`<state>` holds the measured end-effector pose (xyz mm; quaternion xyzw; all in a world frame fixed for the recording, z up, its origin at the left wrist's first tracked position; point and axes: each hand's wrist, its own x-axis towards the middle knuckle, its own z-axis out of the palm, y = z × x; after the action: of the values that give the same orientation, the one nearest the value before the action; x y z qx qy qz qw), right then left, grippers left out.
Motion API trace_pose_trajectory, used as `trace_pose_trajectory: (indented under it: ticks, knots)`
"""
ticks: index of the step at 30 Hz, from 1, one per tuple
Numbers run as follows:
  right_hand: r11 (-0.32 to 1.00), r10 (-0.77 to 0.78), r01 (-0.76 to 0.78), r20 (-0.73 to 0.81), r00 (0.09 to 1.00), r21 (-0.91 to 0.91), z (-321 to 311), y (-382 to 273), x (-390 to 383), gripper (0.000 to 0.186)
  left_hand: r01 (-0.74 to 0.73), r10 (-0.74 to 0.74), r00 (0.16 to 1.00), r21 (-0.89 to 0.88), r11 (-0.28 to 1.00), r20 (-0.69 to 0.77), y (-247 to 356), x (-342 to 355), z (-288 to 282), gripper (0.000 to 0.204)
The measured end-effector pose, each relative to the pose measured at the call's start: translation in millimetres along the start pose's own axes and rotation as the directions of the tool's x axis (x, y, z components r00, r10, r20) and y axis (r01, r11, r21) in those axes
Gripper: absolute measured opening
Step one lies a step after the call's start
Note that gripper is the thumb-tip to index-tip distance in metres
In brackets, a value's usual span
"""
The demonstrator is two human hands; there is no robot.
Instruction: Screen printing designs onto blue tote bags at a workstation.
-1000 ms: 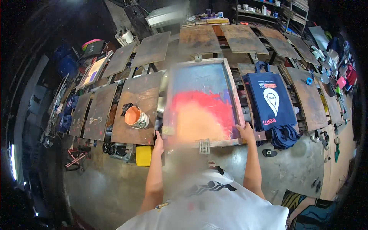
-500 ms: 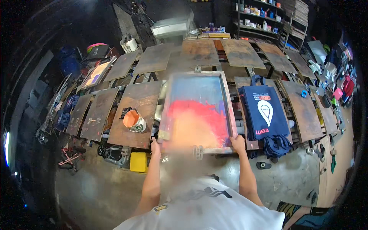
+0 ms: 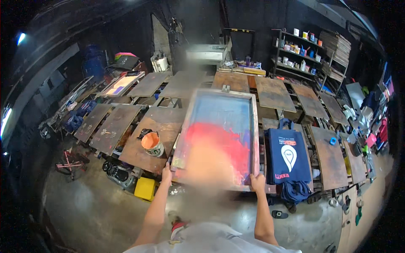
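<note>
1. Holding on at both lower corners, left hand (image 3: pixel 166 174) and right hand (image 3: pixel 257 182) grasp the screen frame (image 3: pixel 255 139), centre of the picture!
2. Red ink (image 3: pixel 234 147) lies spread across its lower mesh.
3. Done, I judge: the blue bag (image 3: pixel 288 157), right of centre, bears print. Left: the frame isn't released; blur hides whether it's lifted.

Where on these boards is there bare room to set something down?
Brown wooden board right of the navy fabric bags, nearer you than the small blue object; dark flat board left of the orange-filled round bucket. Crowded: around the bags and rectangular paint-smeared screen.
</note>
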<state>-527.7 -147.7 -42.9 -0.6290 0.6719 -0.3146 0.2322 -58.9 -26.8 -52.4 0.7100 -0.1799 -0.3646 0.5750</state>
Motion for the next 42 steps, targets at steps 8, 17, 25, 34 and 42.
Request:
trace_pose_trajectory:
  ticks: [8, 17, 25, 34, 42]
  knots:
    - [0.99, -0.114, 0.117, -0.033, 0.993, 0.082, -37.4, -62.4, -19.8, 0.052, -0.092, 0.118, 0.988, -0.235, 0.968, 0.099, 51.3, -65.8, -45.1, 0.045]
    - [0.968, -0.236, 0.225, 0.1, 0.967, 0.111, 22.9, -161.9, -99.4, 0.053, -0.187, 0.158, 0.982, -0.463, 0.867, -0.102, -20.3, -73.5, -224.8, 0.036]
    - [0.832, -0.528, 0.453, 0.206, 0.824, 0.321, 116.2, -253.4, -201.0, 0.05, -0.24, 0.075, 0.888, -0.316, 0.918, -0.454, -81.4, -195.6, -386.8, 0.033]
    - [0.795, -0.607, 0.496, 0.487, 0.628, 0.35, 214.3, -341.6, -315.5, 0.046, -0.332, -0.068, 0.74, -0.451, 0.829, -0.669, -172.7, -290.2, -532.7, 0.038]
    - [0.71, -0.678, 0.607, 0.58, 0.452, 0.357, 289.1, -414.2, -365.9, 0.046, -0.515, 0.053, 0.669, -0.411, 0.752, -0.741, -206.6, -342.9, -577.6, 0.041]
